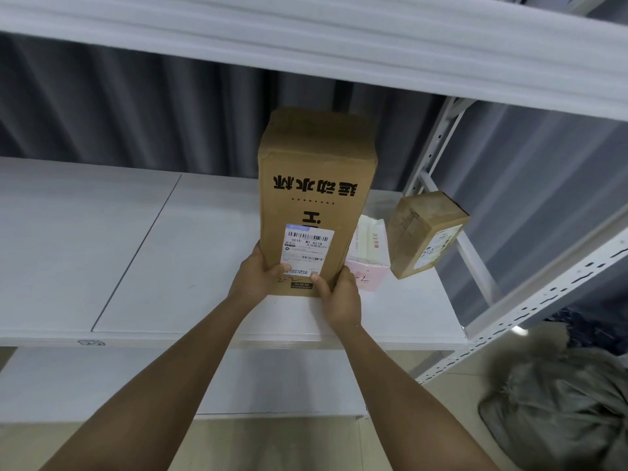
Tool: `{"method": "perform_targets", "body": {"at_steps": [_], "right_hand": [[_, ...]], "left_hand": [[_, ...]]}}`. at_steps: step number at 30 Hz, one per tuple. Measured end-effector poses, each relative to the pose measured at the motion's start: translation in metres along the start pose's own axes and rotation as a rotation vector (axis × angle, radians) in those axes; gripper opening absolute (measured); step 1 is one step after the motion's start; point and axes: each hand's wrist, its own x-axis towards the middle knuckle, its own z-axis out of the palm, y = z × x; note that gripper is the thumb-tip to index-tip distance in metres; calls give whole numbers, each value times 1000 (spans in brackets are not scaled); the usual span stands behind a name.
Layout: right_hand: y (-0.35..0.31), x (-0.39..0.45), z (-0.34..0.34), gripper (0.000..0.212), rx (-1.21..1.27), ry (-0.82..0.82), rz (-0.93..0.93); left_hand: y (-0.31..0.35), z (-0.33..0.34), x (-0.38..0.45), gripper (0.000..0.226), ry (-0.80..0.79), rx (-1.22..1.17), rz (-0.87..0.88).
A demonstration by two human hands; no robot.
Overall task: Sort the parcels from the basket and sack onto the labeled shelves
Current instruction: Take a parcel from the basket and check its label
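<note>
Hands grip a tall cardboard box (316, 198) at its near end: left hand (260, 275), right hand (339, 294). Box lies on the white shelf (136, 253), long axis running away from the person, print upside down.

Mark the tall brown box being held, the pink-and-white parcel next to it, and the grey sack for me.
tall brown box (316, 185): head view, on its printed front face.
pink-and-white parcel (372, 246): head view, on its white top.
grey sack (557, 406): head view, on its crumpled side.
</note>
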Motion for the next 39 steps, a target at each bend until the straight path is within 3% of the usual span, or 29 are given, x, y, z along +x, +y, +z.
{"method": "perform_targets", "body": {"at_steps": [7, 12, 16, 18, 20, 23, 25, 34, 39], "right_hand": [[-12, 10, -14, 57, -455, -72, 21], [-19, 13, -21, 59, -626, -97, 0], [-21, 9, -28, 66, -652, -164, 9], [-16, 1, -23, 65, -586, -225, -38], [-9, -13, -10, 62, -474, -281, -120], [-8, -42, 22, 58, -393, -408, -253], [-16, -65, 51, 55, -388, -512, -354], [-57, -218, 195, 48, -434, -1146, -592], [-85, -315, 277, 42, -536, -1361, -698]], "left_hand": [[-1, 4, 10, 59, 12, -12, 10], [1, 6, 14, 61, 9, -11, -8], [3, 10, 6, 66, 19, 26, -23], [-6, 13, -9, 77, 82, 38, -112], [-22, 14, -30, 74, 128, 43, -159], [-50, 2, -73, 37, 210, 56, -179], [-69, -13, -109, 24, 286, 32, -218], [-183, -110, -303, 23, 671, -64, -659], [-229, -181, -401, 24, 874, -131, -806]]}}
